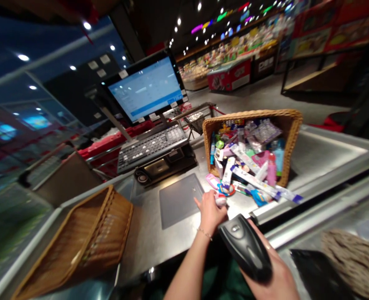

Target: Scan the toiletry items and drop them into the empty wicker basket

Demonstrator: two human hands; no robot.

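A black handheld barcode scanner [245,248] is clamped in the right hand [276,277]. A small pink-and-white packaged item [221,201] is pinched by the left hand [210,213] above the steel checkout counter [147,250]; it is judged light, best held by its edges. A tipped wicker basket [292,125] lies beyond.

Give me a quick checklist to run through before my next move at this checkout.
Black handheld scanner in right hand: ok, gripped.
Small pink-and-white item in left hand: ok, held in the fingers.
Its barcode: cannot tell, the item is too small and blurred.
Tipped wicker basket: not ok, toiletries lie spilled over its rim onto the counter.
Checkout screen: cannot tell, its text is too blurred to read.
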